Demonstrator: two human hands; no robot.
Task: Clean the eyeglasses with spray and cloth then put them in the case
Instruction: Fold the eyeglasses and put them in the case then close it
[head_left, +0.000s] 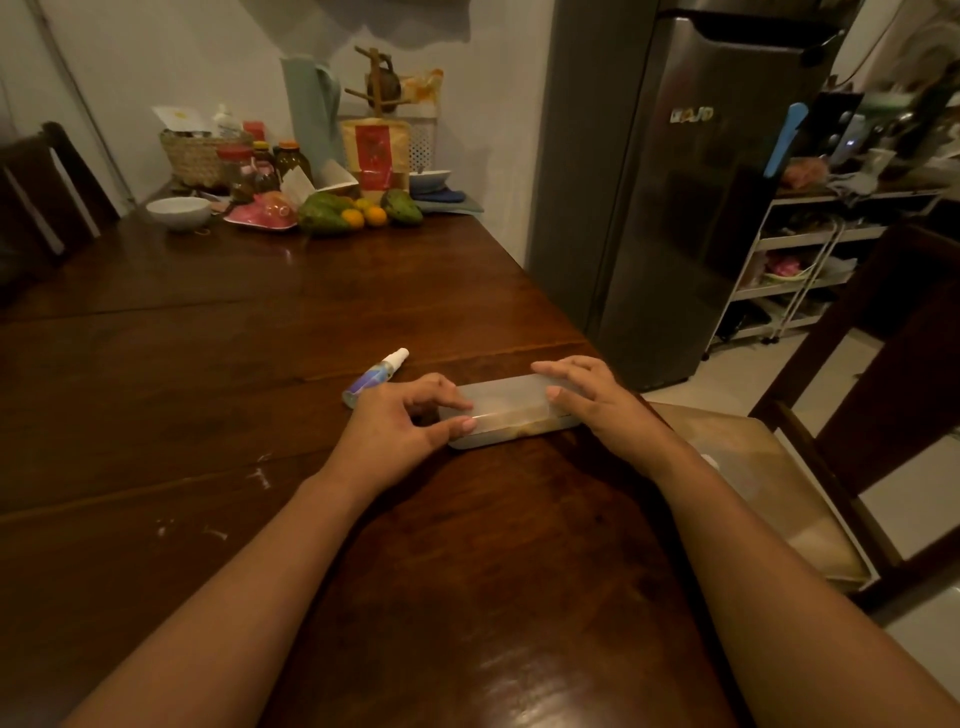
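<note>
A translucent glasses case (511, 410) lies shut on the dark wooden table (234, 395) near its right edge. Something yellowish shows dimly through its wall; I cannot make out the glasses. My left hand (402, 423) pinches the case's left end between thumb and fingers. My right hand (587, 395) grips its right end, fingers curled over the lid. A small spray bottle (375, 375) with a white nozzle lies on its side just behind my left hand. No cloth is in view.
At the table's far end stand a white bowl (179, 210), fruit (358, 212), jars and a basket (200, 156). A grey fridge (691, 192) stands to the right, a wooden chair (779, 493) beside the table's right edge.
</note>
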